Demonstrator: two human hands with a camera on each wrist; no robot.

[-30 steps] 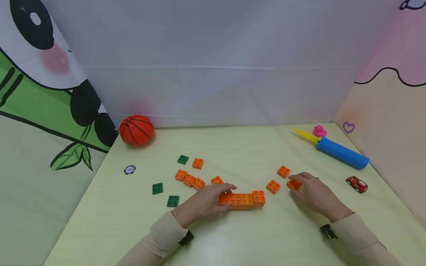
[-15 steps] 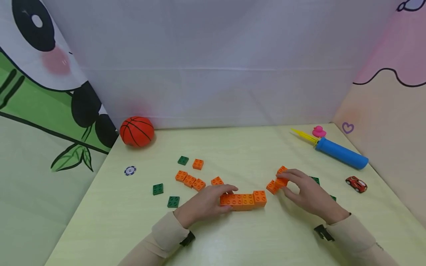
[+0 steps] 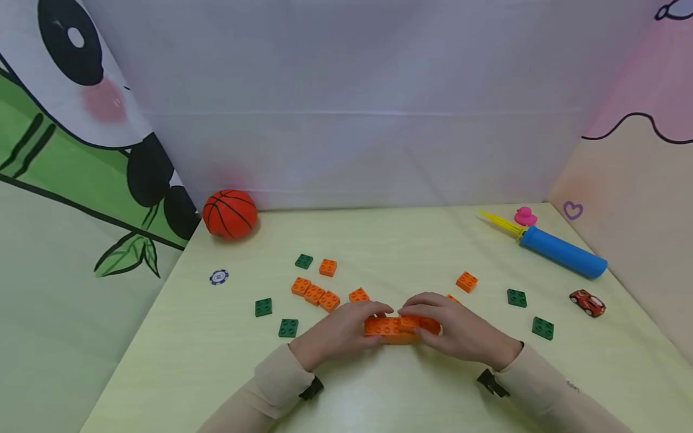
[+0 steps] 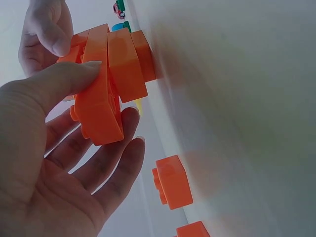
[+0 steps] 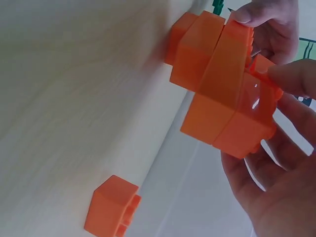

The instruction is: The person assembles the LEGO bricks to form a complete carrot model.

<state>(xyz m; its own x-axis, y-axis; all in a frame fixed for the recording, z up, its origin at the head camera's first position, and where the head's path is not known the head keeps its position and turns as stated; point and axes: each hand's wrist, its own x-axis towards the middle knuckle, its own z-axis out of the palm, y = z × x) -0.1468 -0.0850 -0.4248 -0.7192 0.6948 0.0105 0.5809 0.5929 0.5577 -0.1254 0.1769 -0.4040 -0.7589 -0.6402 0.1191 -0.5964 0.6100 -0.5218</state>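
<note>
In the head view an assembled row of orange toy building bricks [image 3: 382, 328] lies in front of me, stepped underneath in both wrist views. My left hand [image 3: 346, 328] grips its left end, thumb on the near side and fingers behind. With its thumb and fingers my right hand [image 3: 462, 329] pinches a small orange brick [image 5: 260, 65] against the studded top of the row. This hand hides most of the row's right end. Just behind it a loose orange brick [image 3: 453, 298] peeks out, and another orange brick [image 3: 467, 281] lies farther back.
Several orange bricks [image 3: 314, 293] and green flat bricks [image 3: 263, 307] lie left of the hands; two green bricks [image 3: 517, 297] lie right. Around them are a ball [image 3: 230, 214], a poker chip [image 3: 219, 277], a blue pump [image 3: 563, 251], a pink duck [image 3: 525, 216] and a toy car [image 3: 587, 302].
My right hand has carried an orange brick leftward from the right side onto the row. Two green bricks it was covering now show. My left hand keeps its grip on the row.
</note>
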